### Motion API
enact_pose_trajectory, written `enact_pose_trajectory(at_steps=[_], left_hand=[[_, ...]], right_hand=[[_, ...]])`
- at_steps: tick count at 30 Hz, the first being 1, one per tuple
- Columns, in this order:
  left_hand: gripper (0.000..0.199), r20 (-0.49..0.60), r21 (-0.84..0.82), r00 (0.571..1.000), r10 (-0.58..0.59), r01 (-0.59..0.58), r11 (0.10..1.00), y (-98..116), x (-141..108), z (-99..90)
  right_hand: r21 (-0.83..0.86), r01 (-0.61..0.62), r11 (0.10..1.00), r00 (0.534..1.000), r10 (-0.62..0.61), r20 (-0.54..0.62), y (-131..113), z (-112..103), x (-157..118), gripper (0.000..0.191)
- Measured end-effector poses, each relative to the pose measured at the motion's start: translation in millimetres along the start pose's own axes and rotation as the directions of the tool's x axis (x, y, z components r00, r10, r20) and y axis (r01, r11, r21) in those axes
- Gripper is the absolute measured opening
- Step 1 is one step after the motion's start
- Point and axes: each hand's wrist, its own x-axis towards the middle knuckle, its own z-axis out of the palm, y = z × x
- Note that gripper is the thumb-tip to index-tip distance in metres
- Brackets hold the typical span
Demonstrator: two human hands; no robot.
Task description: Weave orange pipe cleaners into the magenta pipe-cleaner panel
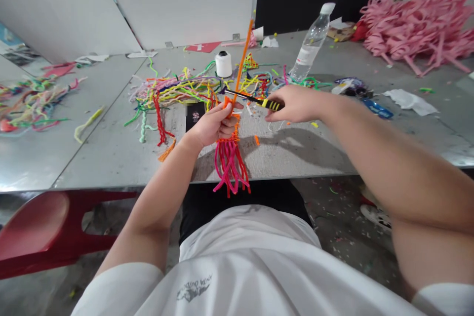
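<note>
My left hand (218, 123) is closed round an orange woven piece of fuzzy stems (237, 126), just above the table. One long orange stem (244, 57) sticks up from it, and a fringe of pink and red stems (230, 163) hangs towards the table's front edge. In my right hand (291, 103) are scissors with a yellow-and-black handle (272, 104). Their slim blades (242, 95) point left, by the base of the upright orange stem; whether they touch it I cannot tell. Part of the orange piece is hidden behind my left fingers.
Behind my hands lie a heap of coloured stems (177, 86), a white thread spool (223, 65) and a tilted water bottle (313, 42). A dark card-like object (193, 116) is beside my left hand. Pink strips (422, 24) pile up at right; a red stool (40, 227) stands lower left.
</note>
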Motion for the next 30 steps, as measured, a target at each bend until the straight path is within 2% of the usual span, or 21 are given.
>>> enact_pose_trajectory(at_steps=[4,9,13,18,22,25,30], left_hand=[[0.019,-0.002,0.023,1.0,0.029,-0.029,0.999,-1.6,0.1,0.0],[0.017,-0.005,0.025,0.999,0.036,-0.036,0.999,-2.2,-0.3,0.8],[0.019,-0.015,0.032,0.999,0.044,-0.044,0.999,-3.0,-0.3,1.5],[0.02,0.005,0.06,0.998,0.059,-0.059,0.996,-5.6,0.9,-0.7],[0.021,0.031,0.063,0.997,0.072,-0.074,0.995,-6.9,2.5,-4.2],[0.02,0.044,0.062,0.996,0.072,-0.075,0.995,-6.4,3.1,-6.4],[0.019,0.045,0.061,0.997,0.067,-0.07,0.996,-5.6,2.5,-7.4]], right_hand=[[0.006,0.005,1.0,1.0,-0.005,-0.017,-5.4,3.0,2.5,0.03],[-0.087,-0.017,0.996,1.0,0.015,-0.023,-12.1,1.4,3.0,0.025],[-0.13,0.016,0.991,0.999,-0.023,-0.045,-15.2,1.7,3.1,0.026],[-0.188,-0.066,0.98,0.996,0.052,-0.077,-28.1,3.1,0.5,0.021],[-0.237,-0.065,0.969,0.992,0.038,-0.117,-36.5,4.3,-0.6,0.022],[-0.341,-0.078,0.937,0.995,0.052,-0.085,-40.0,3.6,-2.5,0.014],[-0.434,-0.076,0.898,0.997,0.066,-0.038,-45.2,0.3,-7.6,0.025]])
